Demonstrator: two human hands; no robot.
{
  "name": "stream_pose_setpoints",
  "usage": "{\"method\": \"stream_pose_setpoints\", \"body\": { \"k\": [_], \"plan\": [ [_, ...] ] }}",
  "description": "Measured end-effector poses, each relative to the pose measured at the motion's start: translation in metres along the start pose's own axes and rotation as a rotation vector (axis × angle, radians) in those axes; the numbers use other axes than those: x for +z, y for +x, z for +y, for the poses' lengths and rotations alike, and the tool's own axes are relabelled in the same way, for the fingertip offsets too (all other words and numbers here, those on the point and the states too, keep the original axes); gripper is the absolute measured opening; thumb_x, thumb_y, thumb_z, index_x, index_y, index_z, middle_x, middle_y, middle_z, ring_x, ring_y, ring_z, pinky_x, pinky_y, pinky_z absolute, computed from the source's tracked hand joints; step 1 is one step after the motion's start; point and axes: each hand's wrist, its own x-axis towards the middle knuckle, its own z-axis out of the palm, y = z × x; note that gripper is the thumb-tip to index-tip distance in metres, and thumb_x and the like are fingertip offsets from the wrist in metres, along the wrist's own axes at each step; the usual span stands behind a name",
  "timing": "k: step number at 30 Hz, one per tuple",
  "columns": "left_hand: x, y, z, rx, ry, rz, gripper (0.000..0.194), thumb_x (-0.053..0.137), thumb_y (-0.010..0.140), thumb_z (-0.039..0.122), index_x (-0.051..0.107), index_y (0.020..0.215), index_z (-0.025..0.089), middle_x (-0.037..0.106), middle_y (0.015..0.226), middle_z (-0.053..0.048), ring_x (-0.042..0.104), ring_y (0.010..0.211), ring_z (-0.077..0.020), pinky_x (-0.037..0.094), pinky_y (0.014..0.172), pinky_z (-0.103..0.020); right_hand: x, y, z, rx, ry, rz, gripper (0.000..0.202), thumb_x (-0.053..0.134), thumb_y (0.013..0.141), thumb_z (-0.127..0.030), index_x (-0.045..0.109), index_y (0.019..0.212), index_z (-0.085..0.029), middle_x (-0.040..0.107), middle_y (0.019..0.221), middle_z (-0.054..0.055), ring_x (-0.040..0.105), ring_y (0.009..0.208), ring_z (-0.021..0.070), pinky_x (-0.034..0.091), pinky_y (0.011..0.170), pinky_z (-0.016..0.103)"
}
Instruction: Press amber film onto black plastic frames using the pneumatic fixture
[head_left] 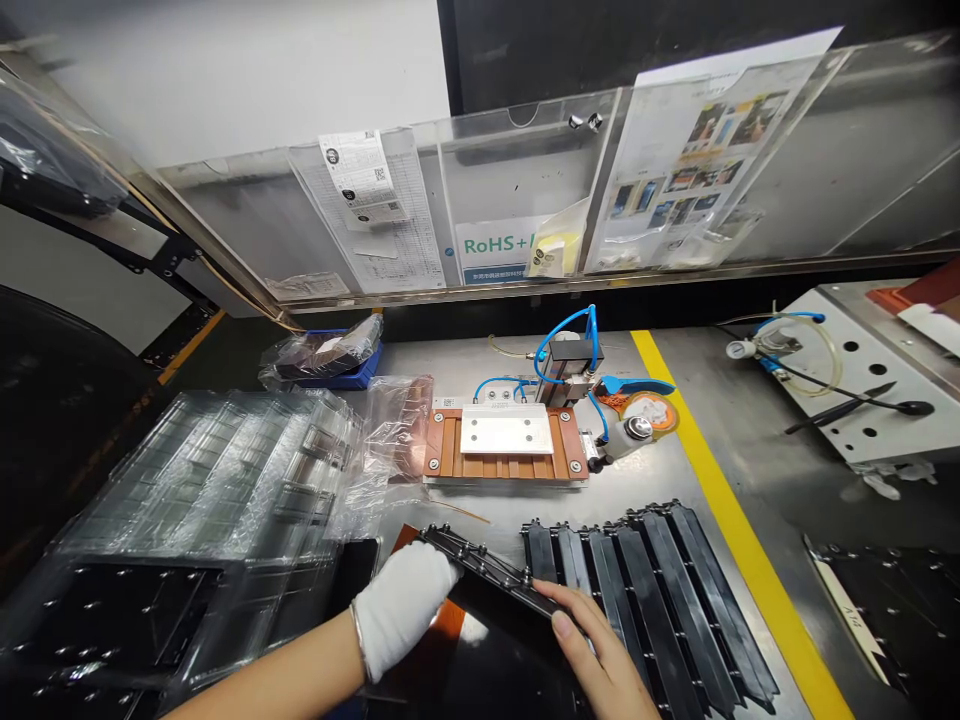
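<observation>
I see my left hand (401, 605) in a white glove and my bare right hand (600, 655) holding a flat black panel (487, 590). A row of black strips (652, 590) lies just beside it. A brown and silver press block (506, 440) sits farther back on the table (720, 470).

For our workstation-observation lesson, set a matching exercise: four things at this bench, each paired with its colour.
Things:
1. Glove on the left hand
2. Floor stripe
3. Air hoses on the fixture
4. Panel held by both hands

Colours:
A. black
B. blue
C. white
D. yellow

Pairs: 1-C, 2-D, 3-B, 4-A
</observation>
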Motion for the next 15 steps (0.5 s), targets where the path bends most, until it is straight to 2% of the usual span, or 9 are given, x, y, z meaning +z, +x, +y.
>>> {"method": "stream_pose_setpoints", "body": {
  "k": [4,7,10,12,15],
  "plan": [
    [-0.01,0.007,-0.002,0.072,0.029,-0.134,0.027,0.056,0.072,0.003,0.066,0.093,0.017,0.072,0.088,-0.009,0.069,0.082,-0.0266,0.054,0.075,-0.034,0.003,-0.001,0.011,-0.014,-0.01,-0.016,0.051,0.047,0.084,-0.068,0.072,0.109,-0.031,0.067,0.118,0.007,0.058,0.118,0.0262,0.045,0.103,0.037],
    [-0.015,0.014,0.0,0.096,0.045,-0.18,0.023,0.058,0.07,0.004,0.068,0.087,0.017,0.072,0.083,-0.008,0.07,0.08,-0.0269,0.054,0.072,-0.034,0.006,-0.001,0.019,-0.005,-0.022,-0.072,0.053,0.047,0.085,-0.067,0.071,0.112,-0.029,0.067,0.119,0.008,0.058,0.118,0.0255,0.045,0.104,0.035],
    [-0.013,0.021,0.005,0.064,0.083,-0.222,0.021,0.06,0.069,0.003,0.068,0.082,0.017,0.071,0.078,-0.008,0.07,0.075,-0.0279,0.054,0.065,-0.034,0.006,0.002,0.02,0.014,-0.042,-0.069,0.056,0.045,0.084,-0.069,0.07,0.114,-0.028,0.065,0.122,0.009,0.057,0.12,0.026,0.044,0.105,0.037],
    [-0.011,0.022,0.008,0.008,0.117,-0.229,0.018,0.058,0.07,0.001,0.067,0.078,0.014,0.07,0.074,-0.01,0.07,0.072,-0.0297,0.053,0.062,-0.035,0.003,0.005,0.015,0.036,-0.075,-0.076,0.055,0.043,0.084,-0.069,0.069,0.115,-0.031,0.063,0.125,0.008,0.055,0.123,0.0272,0.041,0.108,0.041],
    [-0.008,0.019,0.011,-0.056,0.156,-0.154,0.015,0.054,0.075,0.001,0.064,0.073,0.011,0.067,0.068,-0.013,0.068,0.067,-0.0296,0.05,0.059,-0.036,-0.003,0.008,0.001,0.045,-0.098,-0.027,0.05,0.043,0.084,-0.069,0.069,0.113,-0.036,0.063,0.126,0.004,0.053,0.124,0.0295,0.036,0.111,0.049]
  ]
}}
